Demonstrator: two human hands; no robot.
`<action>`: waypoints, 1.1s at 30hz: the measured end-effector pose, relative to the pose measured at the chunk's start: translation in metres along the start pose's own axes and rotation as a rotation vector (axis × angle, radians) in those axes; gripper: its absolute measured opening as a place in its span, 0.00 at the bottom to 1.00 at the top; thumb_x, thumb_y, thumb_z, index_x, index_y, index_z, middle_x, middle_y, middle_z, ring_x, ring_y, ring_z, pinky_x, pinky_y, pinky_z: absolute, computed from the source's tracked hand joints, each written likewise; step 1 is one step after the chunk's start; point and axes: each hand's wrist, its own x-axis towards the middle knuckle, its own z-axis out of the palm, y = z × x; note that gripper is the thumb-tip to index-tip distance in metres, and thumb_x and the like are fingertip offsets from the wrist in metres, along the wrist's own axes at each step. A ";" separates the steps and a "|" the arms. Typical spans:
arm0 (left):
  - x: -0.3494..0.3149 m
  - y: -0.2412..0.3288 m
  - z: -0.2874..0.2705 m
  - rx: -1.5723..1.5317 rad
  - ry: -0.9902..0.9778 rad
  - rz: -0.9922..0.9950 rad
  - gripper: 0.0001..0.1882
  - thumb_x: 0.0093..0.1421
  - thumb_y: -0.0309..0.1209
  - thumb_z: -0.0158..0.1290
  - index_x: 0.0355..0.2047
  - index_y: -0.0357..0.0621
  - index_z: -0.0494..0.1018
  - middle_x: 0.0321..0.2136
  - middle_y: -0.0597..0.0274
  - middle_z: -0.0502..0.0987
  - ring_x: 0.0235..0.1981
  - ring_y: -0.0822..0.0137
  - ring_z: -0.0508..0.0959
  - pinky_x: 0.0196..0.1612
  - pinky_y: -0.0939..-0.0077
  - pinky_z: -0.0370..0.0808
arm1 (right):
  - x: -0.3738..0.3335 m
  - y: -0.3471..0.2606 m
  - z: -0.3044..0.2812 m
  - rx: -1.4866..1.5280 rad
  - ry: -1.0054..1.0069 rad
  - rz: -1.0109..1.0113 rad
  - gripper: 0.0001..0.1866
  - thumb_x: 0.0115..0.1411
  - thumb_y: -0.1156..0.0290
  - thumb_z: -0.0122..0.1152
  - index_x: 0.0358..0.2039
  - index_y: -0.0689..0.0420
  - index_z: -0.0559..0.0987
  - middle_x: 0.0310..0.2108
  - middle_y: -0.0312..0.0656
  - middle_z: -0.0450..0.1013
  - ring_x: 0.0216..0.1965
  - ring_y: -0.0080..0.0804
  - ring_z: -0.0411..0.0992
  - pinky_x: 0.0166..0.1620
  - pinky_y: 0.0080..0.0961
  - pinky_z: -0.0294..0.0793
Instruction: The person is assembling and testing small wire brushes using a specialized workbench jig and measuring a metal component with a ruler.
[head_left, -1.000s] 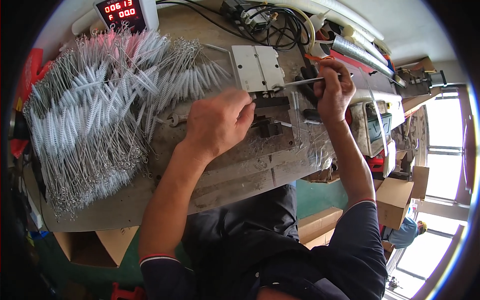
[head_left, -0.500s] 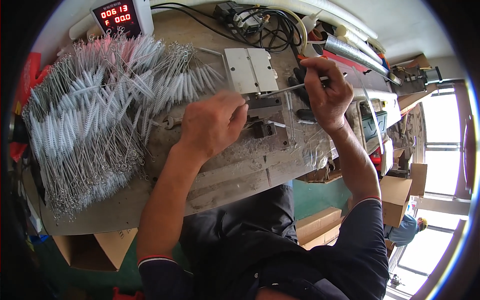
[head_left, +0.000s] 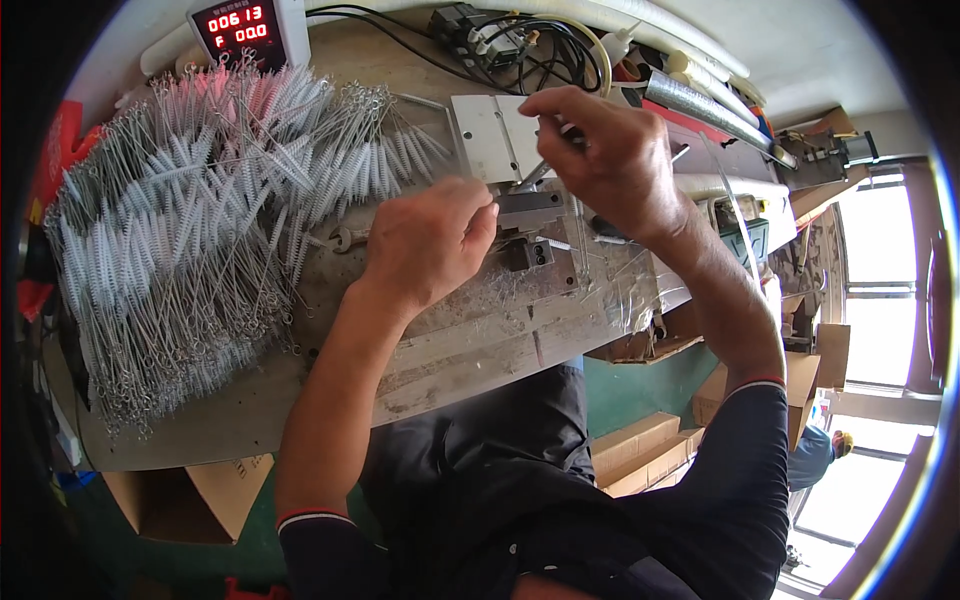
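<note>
My right hand (head_left: 615,165) is closed around a thin metal rod (head_left: 537,176), with the fist over the right part of a white plate (head_left: 487,135). The rod slants down to a dark steel block (head_left: 530,203) at the plate's near edge; whether it has a bent end is hidden. My left hand (head_left: 425,245) is closed at the left end of that block, fingertips pinched together, and what they hold is hidden. Just in front sits a smaller dark block with holes (head_left: 528,256). A small white-bristled brush (head_left: 553,242) lies beside it.
A big heap of wire-handled brushes (head_left: 190,240) covers the left of the bench. Behind it stands a counter with red digits (head_left: 240,30). An open-ended wrench (head_left: 343,238) lies by my left hand. Black cables (head_left: 550,60) and a silver tube (head_left: 715,118) lie at the back.
My right hand has swung left and nearer with the rod and now covers part of the white plate. The left hand has barely moved.
</note>
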 end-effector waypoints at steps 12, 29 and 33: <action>-0.001 -0.001 0.000 -0.003 -0.024 -0.025 0.05 0.62 0.29 0.62 0.35 0.45 0.76 0.28 0.63 0.81 0.23 0.62 0.82 0.26 0.70 0.78 | -0.004 0.005 -0.001 -0.062 -0.036 -0.021 0.06 0.57 0.71 0.64 0.36 0.54 0.81 0.24 0.43 0.79 0.24 0.42 0.80 0.28 0.36 0.79; 0.002 0.002 -0.003 -0.034 -0.014 -0.024 0.04 0.59 0.25 0.63 0.32 0.41 0.78 0.29 0.59 0.83 0.26 0.60 0.83 0.27 0.71 0.78 | -0.050 0.056 0.018 0.249 0.261 0.167 0.06 0.58 0.78 0.59 0.35 0.58 0.82 0.23 0.34 0.76 0.23 0.18 0.71 0.31 0.17 0.73; 0.002 0.000 -0.002 -0.018 -0.024 -0.027 0.04 0.59 0.25 0.63 0.32 0.41 0.78 0.29 0.59 0.82 0.26 0.60 0.83 0.27 0.71 0.78 | -0.071 0.069 0.032 0.288 0.318 0.305 0.07 0.59 0.77 0.57 0.35 0.59 0.82 0.23 0.34 0.76 0.23 0.18 0.70 0.30 0.16 0.72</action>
